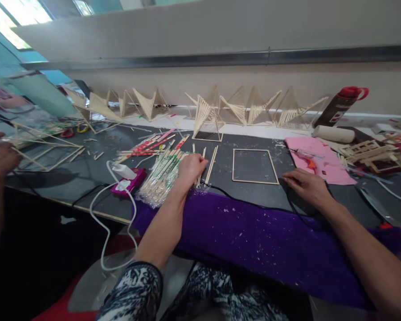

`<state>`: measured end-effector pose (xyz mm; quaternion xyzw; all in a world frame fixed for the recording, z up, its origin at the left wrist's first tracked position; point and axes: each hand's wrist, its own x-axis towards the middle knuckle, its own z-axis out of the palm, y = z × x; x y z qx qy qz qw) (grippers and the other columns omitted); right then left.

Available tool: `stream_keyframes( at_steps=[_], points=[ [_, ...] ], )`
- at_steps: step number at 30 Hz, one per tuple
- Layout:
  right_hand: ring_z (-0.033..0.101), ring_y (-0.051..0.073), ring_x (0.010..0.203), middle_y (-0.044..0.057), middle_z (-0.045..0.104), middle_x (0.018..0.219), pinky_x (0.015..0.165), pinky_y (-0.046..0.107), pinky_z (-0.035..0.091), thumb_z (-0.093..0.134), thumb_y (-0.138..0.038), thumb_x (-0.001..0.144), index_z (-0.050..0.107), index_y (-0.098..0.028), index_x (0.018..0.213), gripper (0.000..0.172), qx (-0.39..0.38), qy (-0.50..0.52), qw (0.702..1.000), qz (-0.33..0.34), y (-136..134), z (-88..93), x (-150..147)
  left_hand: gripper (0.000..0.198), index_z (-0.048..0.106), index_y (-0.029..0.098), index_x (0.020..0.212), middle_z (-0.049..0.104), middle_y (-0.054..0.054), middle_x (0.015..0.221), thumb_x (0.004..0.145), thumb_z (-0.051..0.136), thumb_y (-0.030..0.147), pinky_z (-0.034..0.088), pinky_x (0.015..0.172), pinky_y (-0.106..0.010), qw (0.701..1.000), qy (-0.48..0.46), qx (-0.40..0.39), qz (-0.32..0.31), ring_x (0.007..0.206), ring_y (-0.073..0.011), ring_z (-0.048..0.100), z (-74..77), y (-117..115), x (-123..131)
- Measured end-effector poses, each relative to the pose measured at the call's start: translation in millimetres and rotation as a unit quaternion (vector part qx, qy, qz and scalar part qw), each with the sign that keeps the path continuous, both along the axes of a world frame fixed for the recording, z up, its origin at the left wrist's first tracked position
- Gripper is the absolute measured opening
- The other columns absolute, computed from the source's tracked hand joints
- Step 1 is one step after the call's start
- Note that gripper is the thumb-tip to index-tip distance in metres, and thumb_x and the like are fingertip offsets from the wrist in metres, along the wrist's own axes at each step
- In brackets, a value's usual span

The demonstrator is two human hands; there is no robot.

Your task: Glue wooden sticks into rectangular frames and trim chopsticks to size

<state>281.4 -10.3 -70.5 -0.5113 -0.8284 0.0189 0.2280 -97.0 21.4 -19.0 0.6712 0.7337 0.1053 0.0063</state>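
My left hand [193, 168] is closed, its fingers curled down over the dark table beside loose wooden sticks [212, 164]. Whatever it may hold is hidden beneath the fingers. Just left of it lies a pile of paper-wrapped chopsticks [163, 174] on clear plastic. A square frame of thin sticks [255, 182] lies flat on the table between my hands. By the frame's near right corner, my right hand [307, 186] rests with fingertips pressed together. I cannot make out anything between them.
Twisted stick models [205, 113] stand along the back wall. Pink cloth [321, 156], a bottle [339, 107] and stick pieces [370, 154] sit at right. A purple cloth [247, 232] covers the front edge. At left are a power strip [128, 183] with a white cable and another person's hand [2, 156] near a stick frame [48, 149].
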Motion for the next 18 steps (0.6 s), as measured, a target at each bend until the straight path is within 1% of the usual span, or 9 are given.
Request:
stream_keyframes(
  at_steps=[3,8,13,16,18],
  points=[
    [0.062,0.017,0.074,0.004,0.066,0.086,0.060,0.027,0.045,0.047,-0.035,0.085,0.065,-0.022,0.095,0.025,-0.003,0.001,1.000,0.004,0.5,-0.3,0.8,0.030,0.069,0.024,0.090,0.069,-0.006,0.088,0.080,0.044,0.036,0.045,0.073,-0.029,0.999,-0.005,0.044,0.007,0.084,-0.0197,0.061,1.2,0.4,-8.5],
    [0.062,0.017,0.073,0.003,0.067,0.084,0.059,0.028,0.045,0.047,-0.036,0.084,0.066,-0.023,0.094,0.024,0.007,-0.004,1.000,0.008,2.6,-4.7,3.2,0.030,0.069,0.022,0.092,0.068,-0.009,0.090,0.080,0.044,0.034,0.045,0.075,-0.032,1.000,0.024,0.019,0.006,0.086,-0.0224,0.061,-1.2,-1.3,-4.0],
    [0.062,0.017,0.073,0.003,0.067,0.084,0.059,0.028,0.045,0.048,-0.036,0.084,0.066,-0.024,0.094,0.024,0.014,0.002,1.000,0.009,3.7,-7.3,5.2,0.032,0.066,0.024,0.099,0.068,-0.007,0.094,0.083,0.040,0.032,0.044,0.075,-0.031,0.998,0.017,0.049,0.027,0.088,-0.0213,0.061,4.2,-2.0,-6.1],
    [0.062,0.018,0.073,0.003,0.067,0.086,0.060,0.028,0.046,0.048,-0.036,0.083,0.066,-0.024,0.094,0.024,0.013,0.003,1.000,0.008,3.6,-6.5,4.9,0.031,0.066,0.024,0.099,0.068,-0.007,0.094,0.084,0.041,0.034,0.044,0.077,-0.030,0.999,0.021,0.024,0.023,0.089,-0.0202,0.060,3.4,-2.0,-3.0],
    [0.063,0.018,0.074,0.003,0.067,0.087,0.060,0.028,0.046,0.048,-0.036,0.083,0.066,-0.024,0.093,0.024,0.009,0.000,1.000,0.007,3.2,-5.6,4.4,0.034,0.066,0.021,0.097,0.067,-0.009,0.094,0.082,0.045,0.043,0.044,0.077,-0.032,0.999,0.032,-0.001,0.011,0.091,-0.0220,0.060,-0.4,-1.7,2.9]
  ],
)
